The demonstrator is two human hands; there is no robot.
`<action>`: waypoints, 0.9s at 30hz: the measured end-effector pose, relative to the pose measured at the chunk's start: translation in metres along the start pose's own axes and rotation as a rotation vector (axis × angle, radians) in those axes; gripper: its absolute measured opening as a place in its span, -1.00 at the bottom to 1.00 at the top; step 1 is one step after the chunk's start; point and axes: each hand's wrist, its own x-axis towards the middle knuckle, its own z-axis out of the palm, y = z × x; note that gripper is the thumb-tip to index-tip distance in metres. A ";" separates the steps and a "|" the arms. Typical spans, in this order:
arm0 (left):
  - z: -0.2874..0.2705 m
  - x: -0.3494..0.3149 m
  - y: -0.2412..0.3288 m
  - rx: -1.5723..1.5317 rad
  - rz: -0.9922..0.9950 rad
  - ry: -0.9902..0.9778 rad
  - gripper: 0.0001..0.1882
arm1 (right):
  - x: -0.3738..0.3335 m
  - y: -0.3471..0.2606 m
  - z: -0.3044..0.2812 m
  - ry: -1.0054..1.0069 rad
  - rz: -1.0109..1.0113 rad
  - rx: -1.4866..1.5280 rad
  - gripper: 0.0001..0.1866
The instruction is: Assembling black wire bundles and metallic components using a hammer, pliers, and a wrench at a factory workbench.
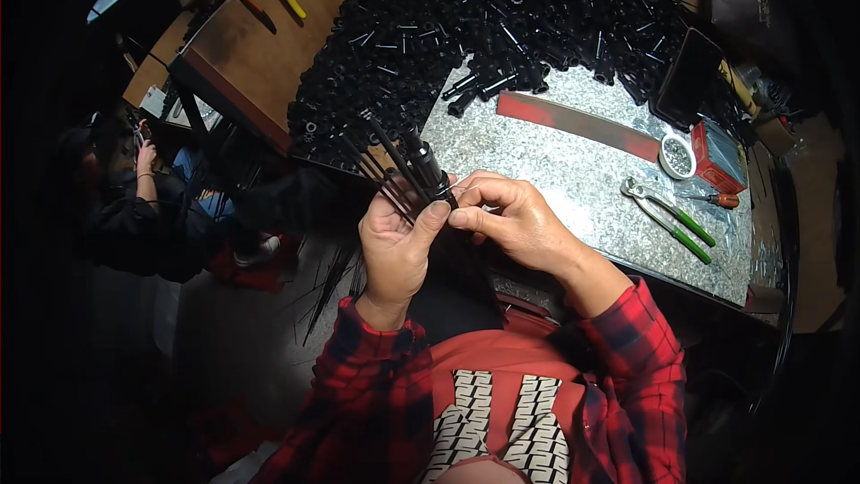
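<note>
In front of my body, my left hand (399, 246) is closed round a black cylindrical part (423, 161) and several thin black rods (383, 172) that stick up beside it, tilted to the left. Its thumb presses on the near end of the part. My right hand (524, 226) meets it from the right, thumb and forefinger pinched together at that same end. A thin pale wire (459, 187) shows at the right fingertips, and how it joins the part is hidden by the fingers.
A large heap of black cylindrical parts (403, 45) covers the bench's far side. On the metal benchtop (537, 166) lie a red-and-grey flat bar (578, 127), a white cup of small pieces (677, 156), a red box (717, 158), green-handled pincers (672, 220) and a screwdriver (717, 201). Another person (134, 188) is at the left.
</note>
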 end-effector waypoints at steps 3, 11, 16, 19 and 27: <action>0.000 -0.001 -0.002 0.013 0.001 0.016 -0.68 | 0.002 0.002 -0.004 -0.031 0.052 0.055 -0.82; 0.003 0.000 -0.002 0.027 0.017 0.043 -0.63 | 0.003 -0.004 -0.004 -0.052 0.101 0.112 -0.81; -0.001 0.000 -0.003 0.029 0.019 0.027 -0.73 | 0.004 0.001 0.002 0.013 0.061 0.128 -0.79; -0.004 0.001 -0.004 0.010 0.009 -0.003 -0.74 | 0.003 0.002 0.003 0.034 0.136 0.141 -0.79; 0.003 -0.005 -0.008 0.066 0.027 0.036 -0.58 | 0.008 0.008 0.015 0.153 0.053 -0.099 -0.78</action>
